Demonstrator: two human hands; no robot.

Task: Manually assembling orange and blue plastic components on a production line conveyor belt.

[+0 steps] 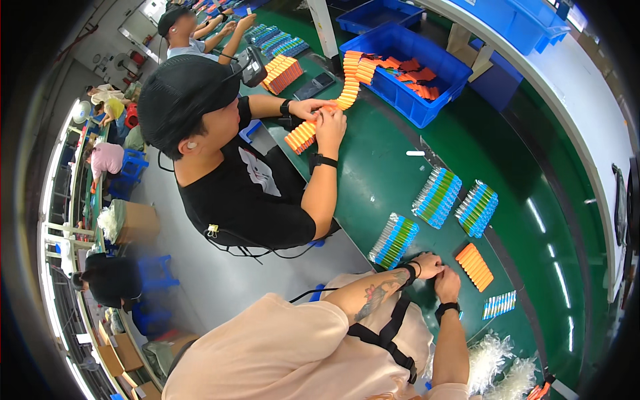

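Blue-green pack (394, 241) is L of orange row (475, 267). L hand (428, 264), L of row, fingers bent in, can't tell if holding smth. R hand (448, 285), nearer row, same, can't tell. Blue-silver strip (500, 305): just R of row.

Green spreads across the tabletop (353, 193), and on it three striped packs (437, 197) repeat silver, yellowish green and bright blue in bands. The ridged block (475, 267) is plain orange, while the short row (499, 305) beside it alternates silver-white and blue. The co-worker's chain of cylinders (350, 80) runs orange to yellow-orange, next to a deep blue bin (415, 113) with red-orange pieces (421, 90) inside. Loose plastic (489, 360) is translucent white. The wearer's shirt (267, 347) is pale peach and the straps (401, 311) are black; the left forearm's tattoo (373, 299) mixes pink and dark grey, and both wristbands (447, 309) are black. The co-worker's shirt (220, 207) is black with a pale grey print, and the cap (183, 93) is black too
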